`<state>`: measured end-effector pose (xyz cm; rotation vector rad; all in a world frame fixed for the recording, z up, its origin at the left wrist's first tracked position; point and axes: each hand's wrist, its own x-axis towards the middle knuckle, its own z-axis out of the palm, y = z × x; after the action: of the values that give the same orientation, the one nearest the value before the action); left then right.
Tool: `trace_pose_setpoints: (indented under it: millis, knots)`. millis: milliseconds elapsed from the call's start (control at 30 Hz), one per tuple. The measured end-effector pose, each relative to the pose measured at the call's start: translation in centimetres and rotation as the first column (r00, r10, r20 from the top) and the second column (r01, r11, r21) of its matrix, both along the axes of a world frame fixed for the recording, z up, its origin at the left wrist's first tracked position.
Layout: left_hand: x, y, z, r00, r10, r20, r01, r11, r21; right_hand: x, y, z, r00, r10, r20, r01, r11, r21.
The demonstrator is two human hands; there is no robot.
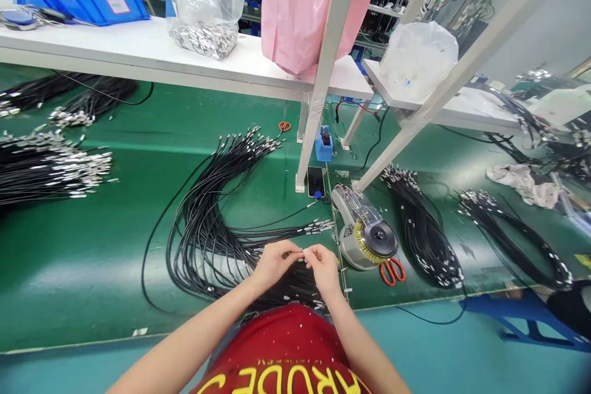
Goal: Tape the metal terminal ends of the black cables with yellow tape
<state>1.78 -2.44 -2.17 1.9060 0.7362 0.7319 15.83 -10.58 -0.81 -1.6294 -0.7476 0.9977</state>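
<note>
Your left hand (276,261) and right hand (324,269) pinch closed on the small metal end of a black cable (303,253), above a loose bundle (207,246) on the green bench mat (69,271). More cable bundles (422,237) lie on either side, untouched by your hands.

Red tee (277,338) — big yellow block letters (286,378) across the front, upside down from this view, cut off by the frame bottom; small white specks (300,326) scattered over the fabric. Grey-blue edge (221,348) beside the collar area — unclear what it is. L forearm (194,345) and R forearm (364,351) uncovered, L hand (274,261) and R hand (325,268) ungloved.
</note>
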Motion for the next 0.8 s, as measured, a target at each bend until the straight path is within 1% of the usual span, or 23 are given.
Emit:
trace_pose_setpoints:
  millis: [33, 67, 100, 133, 167, 200, 233, 267, 333, 400, 467, 500, 533, 600, 667, 733, 800]
  knots:
    - [-0.2, 0.0, -0.3, 1.000, -0.024, -0.004, 0.025, 0.987, 0.161, 0.0, 0.1, -0.2, 0.998, -0.018, -0.061, 0.018, 1.000, -0.010]
    - [-0.5, -0.1, -0.6, 0.998, -0.061, -0.013, 0.062, 0.951, 0.302, -0.1, 0.1, -0.4, 0.994, -0.028, -0.109, 0.026, 0.999, -0.020]
    - [-0.8, -0.1, -0.9, 0.995, -0.099, -0.026, 0.100, 0.905, 0.413, -0.1, 0.1, -0.6, 0.989, -0.032, -0.141, 0.028, 0.999, -0.030]
    - [-1.2, -0.1, -1.1, 0.990, -0.132, -0.042, 0.136, 0.863, 0.487, -0.1, 0.1, -0.8, 0.986, -0.031, -0.164, 0.026, 0.999, -0.037]
    - [-1.5, -0.1, -1.3, 0.986, -0.160, -0.056, 0.165, 0.838, 0.521, -0.1, 0.1, -0.9, 0.982, -0.032, -0.187, 0.024, 0.999, -0.043]
    - [-1.9, -0.1, -1.5, 0.982, -0.178, -0.061, 0.184, 0.837, 0.516, -0.1, 0.1, -0.9, 0.978, -0.032, -0.206, 0.023, 0.999, -0.047]
    - [-2.2, -0.1, -1.6, 0.982, -0.177, -0.061, 0.184, 0.859, 0.479, -0.1, 0.1, -0.9, 0.975, -0.032, -0.220, 0.022, 0.999, -0.047]
    - [-2.5, -0.1, -1.6, 0.986, -0.153, -0.063, 0.165, 0.893, 0.418, 0.0, 0.0, -0.8, 0.973, -0.031, -0.229, 0.021, 0.999, -0.044]
    - [-2.8, 0.0, -1.4, 0.991, -0.086, -0.106, 0.112, 0.956, 0.270, 0.1, -0.1, -0.6, 0.972, -0.026, -0.233, 0.018, 0.999, -0.035]
    - [-2.9, 0.1, -0.9, 0.981, -0.070, -0.183, 0.100, 0.983, 0.156, 0.1, -0.3, -0.3, 0.974, -0.019, -0.225, 0.013, 1.000, -0.027]
    - [-2.8, 0.3, -0.4, 0.966, -0.114, -0.234, 0.138, 0.986, 0.089, 0.1, -0.4, 0.0, 0.977, -0.006, -0.212, 0.002, 1.000, -0.019]
    - [-2.7, 0.4, -0.1, 0.961, -0.135, -0.241, 0.154, 0.986, 0.064, 0.1, -0.4, 0.2, 0.984, 0.009, -0.179, -0.011, 1.000, -0.015]
    - [-2.6, 0.4, 0.1, 0.959, -0.148, -0.240, 0.162, 0.986, 0.040, 0.2, -0.4, 0.4, 0.992, 0.030, -0.121, -0.031, 0.999, -0.014]
    - [-2.3, 0.4, 0.4, 0.958, -0.170, -0.233, 0.171, 0.985, -0.017, 0.3, -0.5, 0.8, 0.995, 0.084, 0.049, -0.082, 0.996, -0.030]
    - [-2.1, 0.4, 0.7, 0.955, -0.194, -0.227, 0.177, 0.980, -0.092, 0.4, -0.5, 1.1, 0.972, 0.135, 0.193, -0.126, 0.990, -0.060]
    - [-1.9, 0.4, 1.0, 0.951, -0.215, -0.222, 0.183, 0.971, -0.154, 0.7, -0.5, 1.2, 0.963, 0.166, 0.211, -0.153, 0.985, -0.073]
    - [-1.7, 0.3, 1.2, 0.951, -0.224, -0.213, 0.187, 0.966, -0.180, 0.9, -0.6, 1.1, 0.973, 0.178, 0.144, -0.170, 0.983, -0.065]
